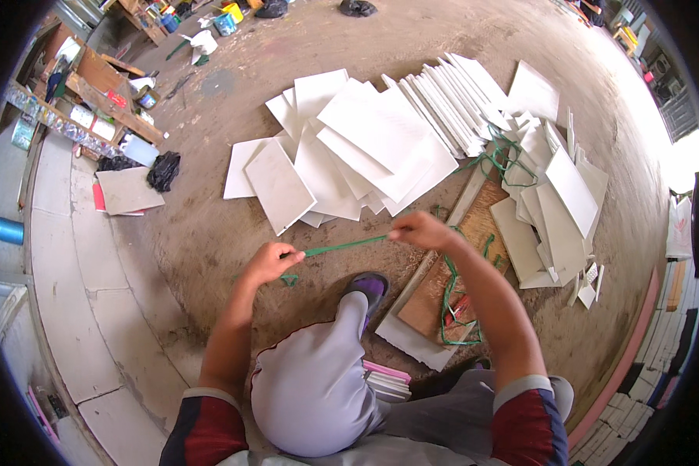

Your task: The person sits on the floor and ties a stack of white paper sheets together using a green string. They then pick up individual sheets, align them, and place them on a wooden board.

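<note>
A green plastic strap runs taut between my two hands, over the floor in front of my foot. My left hand pinches one end, and a short loose tail hangs below it. My right hand, a little higher and slightly blurred, is closed on the other end. Beneath my right forearm lies a brown wooden board with more tangled green strap and a small red object on it. Beyond my hands spreads a heap of white tiles, some flat and overlapping.
A row of tiles stands on edge at the back of the heap. More loose tiles and broken bits lie to the right, by a green strap tangle. At the left are a wooden shelf with containers and a black plastic bag.
</note>
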Action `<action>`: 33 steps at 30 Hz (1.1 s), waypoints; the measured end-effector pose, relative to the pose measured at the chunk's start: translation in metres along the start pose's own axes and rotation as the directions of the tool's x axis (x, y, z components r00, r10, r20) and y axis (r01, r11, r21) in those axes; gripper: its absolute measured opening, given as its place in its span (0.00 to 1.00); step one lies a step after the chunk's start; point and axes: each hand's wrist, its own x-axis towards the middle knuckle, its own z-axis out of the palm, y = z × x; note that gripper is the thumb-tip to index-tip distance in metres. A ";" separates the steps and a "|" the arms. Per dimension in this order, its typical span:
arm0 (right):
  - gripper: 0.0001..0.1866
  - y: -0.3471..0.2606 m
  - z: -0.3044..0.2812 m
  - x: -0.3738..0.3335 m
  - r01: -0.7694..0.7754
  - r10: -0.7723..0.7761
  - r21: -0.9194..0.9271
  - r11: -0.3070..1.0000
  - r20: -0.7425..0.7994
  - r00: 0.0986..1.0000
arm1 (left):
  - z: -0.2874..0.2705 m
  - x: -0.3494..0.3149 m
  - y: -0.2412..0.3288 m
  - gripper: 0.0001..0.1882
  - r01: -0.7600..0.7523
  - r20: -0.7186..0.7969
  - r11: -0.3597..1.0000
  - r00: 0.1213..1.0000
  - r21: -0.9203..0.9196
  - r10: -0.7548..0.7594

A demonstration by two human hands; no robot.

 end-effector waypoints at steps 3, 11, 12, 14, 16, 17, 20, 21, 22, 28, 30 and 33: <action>0.18 0.008 -0.057 -0.025 -0.088 0.074 -0.174 0.981 -0.084 0.994 | -0.021 -0.023 -0.024 0.25 0.120 0.031 0.991 0.992 0.060 -0.122; 0.14 -0.022 -0.145 -0.057 -0.523 0.285 -0.493 0.695 -0.479 0.830 | -0.097 -0.103 -0.105 0.25 0.249 -0.153 0.961 0.961 0.123 -0.229; 0.14 -0.014 -0.144 -0.057 -0.524 0.286 -0.502 0.688 -0.476 0.832 | -0.102 -0.106 -0.108 0.25 0.245 -0.173 0.954 0.961 0.175 -0.215; 0.13 0.009 -0.128 -0.050 -0.517 0.281 -0.523 0.677 -0.465 0.839 | -0.100 -0.114 -0.127 0.25 0.330 -0.256 0.900 0.931 0.286 -0.260; 0.13 0.020 -0.101 -0.041 -0.505 0.285 -0.554 0.662 -0.438 0.853 | -0.092 -0.125 -0.154 0.25 0.458 -0.365 0.806 0.872 0.376 -0.325; 0.13 0.027 -0.085 -0.036 -0.497 0.285 -0.570 0.655 -0.422 0.861 | -0.086 -0.132 -0.170 0.26 0.538 -0.432 0.738 0.825 0.407 -0.364; 0.15 0.081 -0.035 -0.027 -0.442 0.208 -0.508 0.739 -0.453 0.867 | -0.077 -0.152 -0.206 0.24 0.764 -0.575 0.562 0.625 0.316 -0.527; 0.15 0.083 -0.021 -0.023 -0.446 0.216 -0.499 0.743 -0.453 0.865 | -0.077 -0.155 -0.209 0.24 0.826 -0.604 0.502 0.542 0.255 -0.585; 0.14 0.084 -0.003 -0.016 -0.482 0.272 -0.510 0.712 -0.432 0.860 | -0.077 -0.158 -0.212 0.23 0.853 -0.636 0.440 0.509 0.282 -0.580; 0.14 0.073 0.097 0.031 -0.436 0.258 -0.404 0.804 -0.423 0.869 | -0.018 -0.103 -0.173 0.39 0.672 -0.582 0.623 0.711 0.400 -0.394; 0.15 0.050 0.115 0.042 -0.443 0.272 -0.372 0.816 -0.428 0.862 | 0.022 -0.073 -0.153 0.35 0.398 -0.406 0.717 0.897 0.573 -0.174; 0.16 0.039 0.128 0.051 -0.419 0.272 -0.377 0.826 -0.385 0.882 | 0.064 -0.040 -0.155 0.30 0.258 -0.413 0.702 0.909 0.664 0.056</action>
